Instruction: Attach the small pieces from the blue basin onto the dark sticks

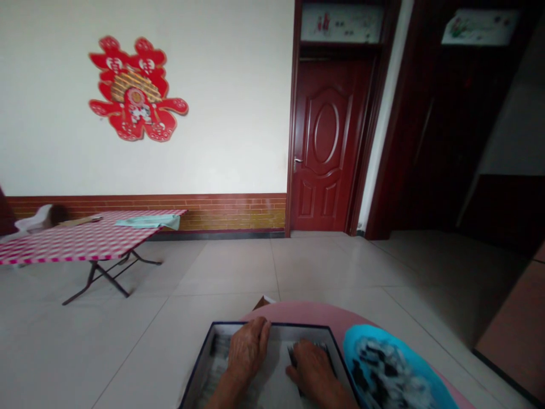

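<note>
Fingers of both hands flat inside dark-rimmed box [200,363], no writing legible

Your left hand [248,347] and right hand [313,369]: flat inside shallow dark-rimmed box [200,363] on pink table [306,313]; blue bowl [389,366] just beside box.

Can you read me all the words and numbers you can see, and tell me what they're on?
None can be read for sure.
Red wall decoration: shaped like big ornate characters, too stylised and blurred to read.
Panel above the red door: red marks, too small.
Panel over the dark doorway: blurred.
Box under the left hand and right hand: print smeared.
</note>
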Tool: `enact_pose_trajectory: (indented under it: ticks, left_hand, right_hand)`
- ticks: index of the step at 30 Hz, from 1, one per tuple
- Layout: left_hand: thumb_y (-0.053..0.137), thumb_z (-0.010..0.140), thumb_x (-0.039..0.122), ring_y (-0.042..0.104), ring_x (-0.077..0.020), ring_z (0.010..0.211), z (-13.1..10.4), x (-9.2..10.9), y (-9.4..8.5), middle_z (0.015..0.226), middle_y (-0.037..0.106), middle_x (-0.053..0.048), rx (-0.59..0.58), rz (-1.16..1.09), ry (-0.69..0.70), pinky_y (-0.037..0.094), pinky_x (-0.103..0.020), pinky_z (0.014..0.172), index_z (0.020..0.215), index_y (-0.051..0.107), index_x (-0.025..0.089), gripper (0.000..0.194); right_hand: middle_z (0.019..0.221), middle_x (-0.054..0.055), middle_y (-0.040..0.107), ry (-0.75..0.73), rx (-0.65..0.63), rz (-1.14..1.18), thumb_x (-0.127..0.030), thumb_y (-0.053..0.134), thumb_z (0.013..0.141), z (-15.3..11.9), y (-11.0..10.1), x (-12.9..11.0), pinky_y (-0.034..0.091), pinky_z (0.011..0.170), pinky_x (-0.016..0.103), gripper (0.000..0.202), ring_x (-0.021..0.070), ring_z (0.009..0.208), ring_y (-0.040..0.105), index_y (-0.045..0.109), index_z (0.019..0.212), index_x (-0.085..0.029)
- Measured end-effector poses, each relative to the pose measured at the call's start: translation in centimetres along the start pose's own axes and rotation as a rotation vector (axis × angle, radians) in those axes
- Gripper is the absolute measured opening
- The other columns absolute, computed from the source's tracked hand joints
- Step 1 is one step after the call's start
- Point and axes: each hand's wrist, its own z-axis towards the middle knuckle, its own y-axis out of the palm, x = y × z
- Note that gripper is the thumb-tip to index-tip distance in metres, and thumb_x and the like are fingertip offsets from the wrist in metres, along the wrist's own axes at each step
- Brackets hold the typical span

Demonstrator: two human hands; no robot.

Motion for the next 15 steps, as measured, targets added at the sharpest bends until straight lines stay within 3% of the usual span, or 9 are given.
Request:
enact_pose_trajectory:
  ticks: [4, 9, 15]
  left_hand:
    - [0.032, 0.093, 0.030, 0.065, -0.0186, 0.069, -0.3, -0.3, 0.6, 0.073, 0.067, -0.005, 0.053, -0.012, 0.048, 0.046, -0.026, 0.061, 0.090, 0.058, 0.020, 0.028]
    - [0.034, 0.093, 0.029, 0.064, -0.0161, 0.061, -0.3, -0.4, 0.7, 0.065, 0.065, -0.001, 0.123, -0.029, 0.099, 0.046, -0.023, 0.055, 0.083, 0.057, 0.021, 0.026]
    - [0.034, 0.094, 0.032, 0.067, -0.0168, 0.074, -0.2, -1.1, 1.6, 0.088, 0.070, -0.005, 0.240, -0.028, 0.199, 0.052, -0.026, 0.064, 0.113, 0.051, 0.018, 0.030]
  right_hand:
    - [0.092, 0.014, 0.069, 0.084, -0.079, -0.037, -0.013, 0.056, 0.069, 0.8, -1.0, -0.9, 0.044, 0.073, 0.030, 0.021, 0.0266, 0.087, 0.064, 0.067, 0.087, -0.013]
    - [0.093, 0.018, 0.069, 0.122, -0.076, -0.067, -0.002, 0.048, 0.068, 1.5, -1.0, -1.7, 0.044, 0.073, 0.031, 0.028, 0.0280, 0.089, 0.064, 0.067, 0.087, -0.010]
    - [0.083, 0.014, 0.070, 0.159, -0.023, 0.017, -0.011, 0.048, 0.070, 1.8, -1.9, -0.8, 0.043, 0.066, 0.028, 0.019, 0.0240, 0.081, 0.065, 0.066, 0.074, -0.015]
